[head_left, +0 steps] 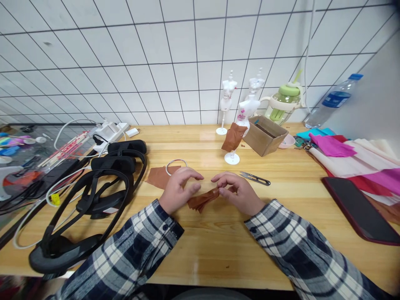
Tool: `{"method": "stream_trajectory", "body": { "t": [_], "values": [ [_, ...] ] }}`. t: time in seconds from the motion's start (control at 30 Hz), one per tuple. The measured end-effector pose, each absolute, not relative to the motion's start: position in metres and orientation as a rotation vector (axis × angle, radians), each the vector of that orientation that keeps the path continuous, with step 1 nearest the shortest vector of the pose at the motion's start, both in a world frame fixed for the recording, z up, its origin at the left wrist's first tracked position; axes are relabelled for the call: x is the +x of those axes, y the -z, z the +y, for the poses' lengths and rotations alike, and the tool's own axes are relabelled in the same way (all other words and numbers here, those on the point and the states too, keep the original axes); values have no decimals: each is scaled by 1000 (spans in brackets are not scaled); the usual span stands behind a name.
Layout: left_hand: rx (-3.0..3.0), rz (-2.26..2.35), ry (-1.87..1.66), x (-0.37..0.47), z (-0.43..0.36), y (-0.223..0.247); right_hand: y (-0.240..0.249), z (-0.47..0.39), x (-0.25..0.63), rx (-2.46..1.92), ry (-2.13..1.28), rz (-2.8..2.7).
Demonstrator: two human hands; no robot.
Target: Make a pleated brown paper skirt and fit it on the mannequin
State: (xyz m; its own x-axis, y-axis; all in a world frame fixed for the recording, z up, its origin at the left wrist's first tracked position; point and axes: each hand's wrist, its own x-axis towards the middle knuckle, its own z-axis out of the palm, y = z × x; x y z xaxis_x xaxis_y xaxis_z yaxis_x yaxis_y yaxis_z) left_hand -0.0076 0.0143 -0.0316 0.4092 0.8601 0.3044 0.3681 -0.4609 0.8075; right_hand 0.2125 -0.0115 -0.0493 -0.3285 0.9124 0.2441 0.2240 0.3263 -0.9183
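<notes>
A strip of brown fabric [202, 201], gathered into folds, lies between my hands just over the wooden table. My right hand [236, 191] pinches its right end between thumb and fingers. Close to the fabric's left end is my left hand [181, 188], thumb and fingers apart with a gap between them. A flat brown fabric piece [158, 176] and a metal ring [176, 161] rest behind my left hand. Thread snips [255, 178] lie behind my right hand. Farther back, a small white dress form [247, 111] has a brown cloth [233, 137] around its lower part.
Black headsets [125, 179] and cables crowd the left side. Two more dress forms [228, 93], a cardboard box [264, 135], a green-lidded jug [285, 100] and a water bottle [334, 100] stand at the back. Coloured fabrics [368, 152] and a dark phone [359, 208] lie right.
</notes>
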Motion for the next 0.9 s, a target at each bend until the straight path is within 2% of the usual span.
{"method": "stream_trajectory", "body": {
  "t": [0.17,0.37,0.53,0.7,0.9],
  "values": [
    [2234,969,-821,-3,9,30,56,-9,213,-1084,-1098,-1716],
    [1893,1079,-787,8,5,35,62,-8,214,-1117,-1166,-1701],
    [1477,953,-716,6,6,37,61,-8,211,-1057,-1278,-1666],
    [1548,950,-712,7,8,40,61,-7,209,-1106,-1328,-1589],
    [1371,933,-768,8,11,40,54,-8,210,-1000,-1610,-1331]
  ]
}}
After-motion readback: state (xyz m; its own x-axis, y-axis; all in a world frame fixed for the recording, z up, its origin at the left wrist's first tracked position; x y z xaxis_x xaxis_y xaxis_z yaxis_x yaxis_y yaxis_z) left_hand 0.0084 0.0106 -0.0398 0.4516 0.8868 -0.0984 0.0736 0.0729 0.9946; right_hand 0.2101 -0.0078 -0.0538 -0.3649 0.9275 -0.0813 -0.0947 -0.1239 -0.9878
